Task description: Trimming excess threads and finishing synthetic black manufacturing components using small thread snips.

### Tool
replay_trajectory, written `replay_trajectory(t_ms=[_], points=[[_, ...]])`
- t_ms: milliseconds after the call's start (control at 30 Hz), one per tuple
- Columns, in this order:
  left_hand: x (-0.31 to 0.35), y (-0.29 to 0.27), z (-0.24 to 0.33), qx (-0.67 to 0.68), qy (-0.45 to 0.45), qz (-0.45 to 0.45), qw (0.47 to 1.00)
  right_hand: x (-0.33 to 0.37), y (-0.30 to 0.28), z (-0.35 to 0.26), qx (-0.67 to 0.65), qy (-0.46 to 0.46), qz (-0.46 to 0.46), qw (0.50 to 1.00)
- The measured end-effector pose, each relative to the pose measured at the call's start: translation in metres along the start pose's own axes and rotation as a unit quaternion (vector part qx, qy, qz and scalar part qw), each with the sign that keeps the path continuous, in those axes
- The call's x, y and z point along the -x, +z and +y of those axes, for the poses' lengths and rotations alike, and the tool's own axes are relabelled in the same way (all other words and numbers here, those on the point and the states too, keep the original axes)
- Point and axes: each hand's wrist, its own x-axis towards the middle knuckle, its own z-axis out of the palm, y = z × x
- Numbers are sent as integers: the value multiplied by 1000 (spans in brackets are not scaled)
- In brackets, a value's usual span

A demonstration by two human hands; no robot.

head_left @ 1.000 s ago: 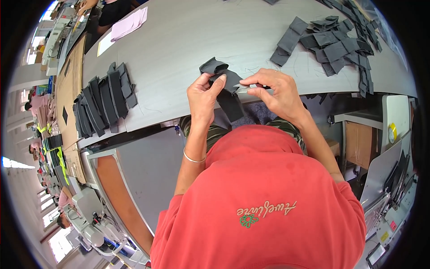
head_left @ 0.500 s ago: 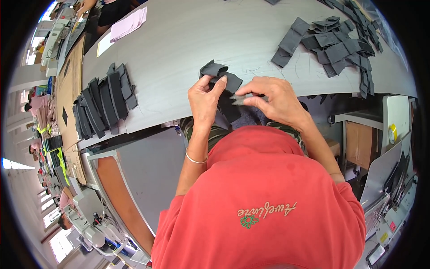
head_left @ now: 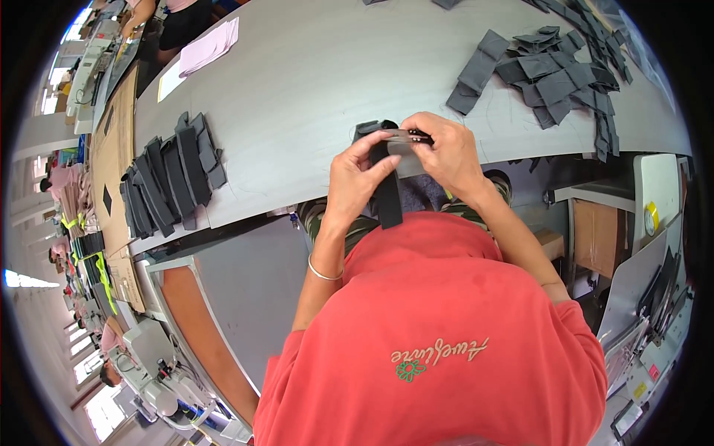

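A dark grey fabric strip is pinched between the thumb and fingers of my left hand at the table's front edge. Its lower end hangs down over my lap, and its folded upper part shows behind my fingers. My right hand is closed around small metal thread snips. Their blades point left and lie across the strip at my left fingertips. Whether the blades touch the fabric I cannot tell.
Several dark strips lie in a row at the table's left. A loose pile of folded dark pieces covers the right side. Pink sheets lie far left. Another person stands beyond them. A cardboard box sits under the table at right.
My left hand has turned and shifted right, and the strip now hangs lower and straighter. The snips have moved up to the strip beside my left fingertips.
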Motion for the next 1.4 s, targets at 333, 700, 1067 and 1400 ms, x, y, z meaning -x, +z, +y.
replay_trajectory(t_ms=[333,700,1067,1400], points=[[3,6,11,-201,-46,-8,979,1,-1,14,-54,-12,-32,998],[2,10,5,-231,30,5,973,2,-16,31,-535,220,-39,815],[0,7,-2,-60,63,61,994,6,-38,15,-267,127,-77,952],[0,0,-4,22,60,57,996,9,-28,-3,-271,74,-118,952]])
